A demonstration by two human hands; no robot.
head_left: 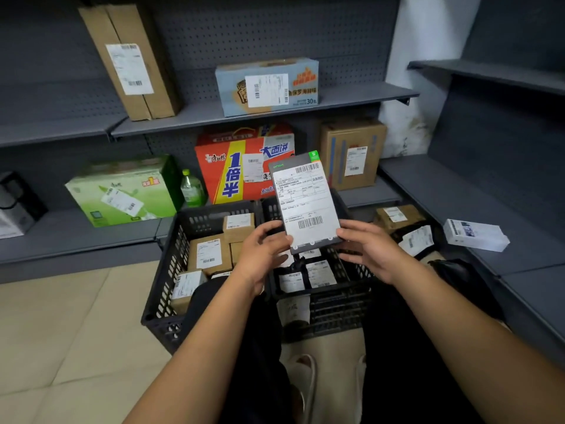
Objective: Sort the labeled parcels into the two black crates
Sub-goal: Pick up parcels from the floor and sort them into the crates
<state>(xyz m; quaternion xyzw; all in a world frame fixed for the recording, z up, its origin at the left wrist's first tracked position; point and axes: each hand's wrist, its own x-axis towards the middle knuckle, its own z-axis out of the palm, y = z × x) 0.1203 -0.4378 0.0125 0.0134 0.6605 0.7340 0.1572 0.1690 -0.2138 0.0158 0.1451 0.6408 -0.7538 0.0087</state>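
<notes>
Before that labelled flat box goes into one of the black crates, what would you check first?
1. Grip: left hand and right hand both hold the flat box by its lower corners: ok.
2. Label faces the person, uncovered: ok.
3. Label text legible here: cannot tell, blurred.
4. Destination crate: cannot tell.
5. Room in right crate, parcels lie below its rim: ok.
6. Room in left crate: cannot tell, partly hidden.

The left hand (260,252) and the right hand (370,249) hold a flat grey parcel (305,203) by its bottom corners. A big white label covers its front. Below the parcel sit two black crates. The left crate (171,264) holds brown boxes (209,255). The right crate (333,307) holds labeled bags (321,273).
</notes>
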